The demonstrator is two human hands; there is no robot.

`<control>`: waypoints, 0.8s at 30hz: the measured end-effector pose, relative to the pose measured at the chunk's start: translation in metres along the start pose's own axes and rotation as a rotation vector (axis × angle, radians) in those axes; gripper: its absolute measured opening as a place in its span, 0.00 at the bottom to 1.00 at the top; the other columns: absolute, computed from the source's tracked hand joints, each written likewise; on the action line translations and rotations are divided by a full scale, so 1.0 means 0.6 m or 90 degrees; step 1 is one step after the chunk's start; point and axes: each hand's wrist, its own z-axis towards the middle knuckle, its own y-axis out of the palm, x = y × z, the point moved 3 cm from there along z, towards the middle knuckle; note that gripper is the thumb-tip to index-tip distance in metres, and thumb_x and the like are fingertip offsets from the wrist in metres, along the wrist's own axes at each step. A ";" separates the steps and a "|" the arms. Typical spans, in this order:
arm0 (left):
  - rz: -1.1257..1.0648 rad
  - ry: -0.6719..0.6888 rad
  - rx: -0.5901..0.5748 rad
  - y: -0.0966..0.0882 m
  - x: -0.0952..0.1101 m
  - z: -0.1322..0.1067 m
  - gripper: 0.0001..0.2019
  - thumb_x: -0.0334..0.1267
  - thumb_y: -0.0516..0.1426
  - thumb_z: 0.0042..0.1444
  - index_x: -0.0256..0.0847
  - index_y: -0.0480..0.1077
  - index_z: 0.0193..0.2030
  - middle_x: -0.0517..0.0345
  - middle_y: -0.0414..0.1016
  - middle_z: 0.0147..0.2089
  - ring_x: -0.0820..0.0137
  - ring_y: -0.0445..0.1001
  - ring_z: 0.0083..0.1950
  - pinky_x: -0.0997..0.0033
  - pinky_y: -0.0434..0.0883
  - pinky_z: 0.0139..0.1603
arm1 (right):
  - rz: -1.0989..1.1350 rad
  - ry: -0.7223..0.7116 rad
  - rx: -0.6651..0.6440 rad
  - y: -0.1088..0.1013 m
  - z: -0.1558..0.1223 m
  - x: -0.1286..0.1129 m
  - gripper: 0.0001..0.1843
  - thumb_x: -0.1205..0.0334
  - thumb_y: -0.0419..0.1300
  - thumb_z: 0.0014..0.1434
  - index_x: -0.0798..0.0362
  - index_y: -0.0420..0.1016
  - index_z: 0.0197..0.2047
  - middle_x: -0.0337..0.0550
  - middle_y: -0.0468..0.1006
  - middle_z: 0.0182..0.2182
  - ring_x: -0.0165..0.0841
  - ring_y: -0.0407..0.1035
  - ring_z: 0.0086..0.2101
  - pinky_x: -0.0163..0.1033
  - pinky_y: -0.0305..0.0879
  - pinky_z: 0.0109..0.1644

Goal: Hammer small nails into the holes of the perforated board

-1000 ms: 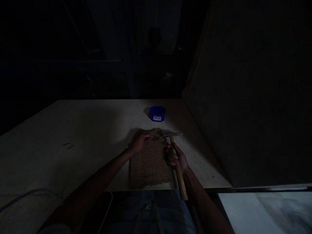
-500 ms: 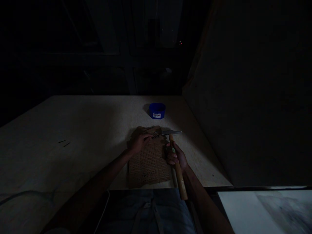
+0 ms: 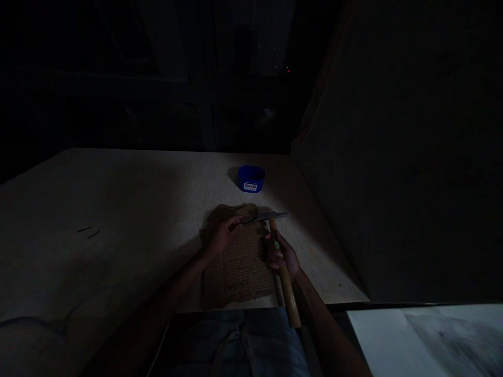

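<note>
A brown woven mat (image 3: 239,264) lies on the pale table (image 3: 129,209) near its front edge. My left hand (image 3: 222,235) rests on the mat's upper part, its fingers pinched on a small dark nail at the mat's top edge. My right hand (image 3: 280,255) is closed round the wooden handle of a hammer (image 3: 282,267). The hammer's metal head (image 3: 273,215) lies just right of the pinched fingers, over the mat's top right corner.
A small blue tub (image 3: 251,179) with a label stands behind the mat. Two dark nails (image 3: 88,231) lie far left on the table. A large dark board (image 3: 396,173) leans along the right side. A white sheet (image 3: 424,340) shows at the lower right. The background is very dark.
The view has shifted slightly left. Both hands keep their grips; the hammer head stays beside the left fingers at the mat's top edge.
</note>
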 end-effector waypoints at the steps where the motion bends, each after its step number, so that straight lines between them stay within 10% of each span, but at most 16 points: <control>1: 0.000 -0.003 -0.001 0.000 -0.001 0.000 0.15 0.32 0.59 0.60 0.42 0.77 0.53 0.54 0.84 0.46 0.65 0.82 0.46 0.60 0.79 0.52 | -0.002 -0.002 0.004 0.001 -0.001 0.000 0.17 0.45 0.64 0.64 0.50 0.73 0.42 0.20 0.55 0.11 0.21 0.36 0.10 0.27 0.44 0.13; 13: -0.003 0.004 0.002 0.009 -0.031 -0.008 0.13 0.35 0.59 0.61 0.46 0.77 0.52 0.57 0.84 0.46 0.66 0.83 0.46 0.65 0.79 0.51 | -0.063 -0.035 0.084 0.021 -0.013 -0.001 0.21 0.41 0.66 0.60 0.50 0.72 0.42 0.20 0.56 0.11 0.20 0.34 0.11 0.27 0.47 0.12; 24: 0.036 -0.002 -0.007 0.013 -0.020 -0.012 0.16 0.30 0.59 0.61 0.45 0.77 0.54 0.53 0.83 0.52 0.63 0.81 0.52 0.58 0.76 0.58 | -0.398 -0.130 0.221 0.131 -0.065 -0.008 0.24 0.36 0.59 0.64 0.51 0.69 0.44 0.23 0.56 0.15 0.22 0.44 0.13 0.28 0.45 0.15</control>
